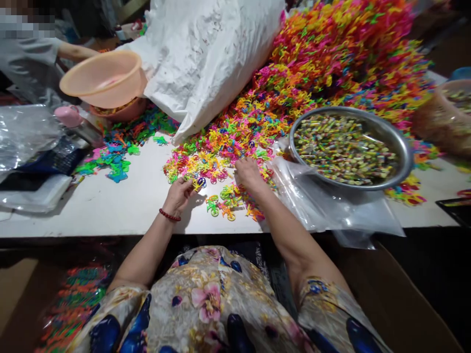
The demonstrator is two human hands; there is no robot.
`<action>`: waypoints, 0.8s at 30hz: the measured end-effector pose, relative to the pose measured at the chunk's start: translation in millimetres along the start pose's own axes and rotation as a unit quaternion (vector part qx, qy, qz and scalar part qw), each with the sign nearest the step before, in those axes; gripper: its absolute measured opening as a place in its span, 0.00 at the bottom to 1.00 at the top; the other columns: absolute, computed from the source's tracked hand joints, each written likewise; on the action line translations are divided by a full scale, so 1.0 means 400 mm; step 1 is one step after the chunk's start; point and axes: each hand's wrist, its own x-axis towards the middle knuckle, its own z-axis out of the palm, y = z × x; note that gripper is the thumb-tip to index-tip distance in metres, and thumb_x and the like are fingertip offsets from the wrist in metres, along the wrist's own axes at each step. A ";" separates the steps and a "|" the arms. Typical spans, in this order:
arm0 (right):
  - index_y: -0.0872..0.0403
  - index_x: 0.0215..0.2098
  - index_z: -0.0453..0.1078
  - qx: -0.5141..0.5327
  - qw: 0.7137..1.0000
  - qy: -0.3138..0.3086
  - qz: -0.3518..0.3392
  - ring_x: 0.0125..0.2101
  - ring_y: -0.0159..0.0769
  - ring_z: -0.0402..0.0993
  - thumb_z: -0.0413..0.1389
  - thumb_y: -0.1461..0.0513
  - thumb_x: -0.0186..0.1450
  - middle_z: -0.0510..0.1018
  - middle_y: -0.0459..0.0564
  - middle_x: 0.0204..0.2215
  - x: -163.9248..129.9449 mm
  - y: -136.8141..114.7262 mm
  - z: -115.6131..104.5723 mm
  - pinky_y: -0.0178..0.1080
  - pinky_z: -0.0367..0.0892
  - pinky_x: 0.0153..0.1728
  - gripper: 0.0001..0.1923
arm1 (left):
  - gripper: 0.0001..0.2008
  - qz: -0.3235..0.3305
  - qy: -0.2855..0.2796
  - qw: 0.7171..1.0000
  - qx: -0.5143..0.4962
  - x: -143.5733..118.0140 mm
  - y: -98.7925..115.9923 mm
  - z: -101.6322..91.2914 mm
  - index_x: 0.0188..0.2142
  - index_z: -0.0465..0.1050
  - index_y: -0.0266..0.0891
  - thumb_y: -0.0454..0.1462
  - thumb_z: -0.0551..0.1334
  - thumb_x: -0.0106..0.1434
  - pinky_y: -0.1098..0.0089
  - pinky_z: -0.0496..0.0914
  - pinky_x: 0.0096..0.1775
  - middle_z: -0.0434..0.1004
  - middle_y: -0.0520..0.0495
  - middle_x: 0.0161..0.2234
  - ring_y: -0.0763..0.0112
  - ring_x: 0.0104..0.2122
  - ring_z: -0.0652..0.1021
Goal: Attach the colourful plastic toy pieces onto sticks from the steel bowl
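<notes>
Neon plastic toys [331, 63] heap far right on the white surface [121, 201], spilling near; a careless sweep could slide them off the edge or into the steel bowl [401, 142]. Right hand [248, 174] rests spread on loose pieces, grasping nothing; left hand [179, 193] fingers pinch a small toy [200, 182], easily dropped.

Small packing workshop.
White worktable [110, 206] heaped with plastic toys [331, 54]; metal basin [405, 152] just beside the fingers [241, 166].
</notes>
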 end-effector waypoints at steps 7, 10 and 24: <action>0.60 0.46 0.75 0.006 1.000 -0.011 0.004 0.50 0.50 0.65 0.51 0.68 0.65 0.75 0.64 0.48 -0.008 -0.018 0.041 0.48 0.56 0.52 0.15 | 0.21 0.001 0.003 1.000 0.009 -0.031 -0.014 -0.029 0.34 0.69 0.38 0.37 0.76 0.45 0.73 0.73 0.31 0.78 0.52 0.31 0.73 0.30 0.79; 0.61 0.45 0.74 0.080 0.996 0.037 0.023 0.46 0.50 0.67 0.51 0.67 0.64 0.76 0.64 0.44 0.000 -0.013 0.034 0.47 0.58 0.50 0.13 | 0.23 0.011 -0.006 1.000 0.019 -0.048 -0.023 -0.031 0.38 0.72 0.39 0.38 0.77 0.44 0.74 0.73 0.33 0.78 0.53 0.32 0.74 0.31 0.78; 0.49 0.40 0.72 0.676 0.728 0.032 0.113 0.33 0.31 0.76 0.68 0.55 0.57 0.79 0.35 0.30 -0.256 -0.243 0.023 0.30 0.68 0.32 0.16 | 0.14 0.157 -0.036 0.963 0.215 -0.114 -0.077 -0.009 0.29 0.74 0.48 0.36 0.75 0.44 0.73 0.77 0.40 0.81 0.63 0.40 0.70 0.47 0.78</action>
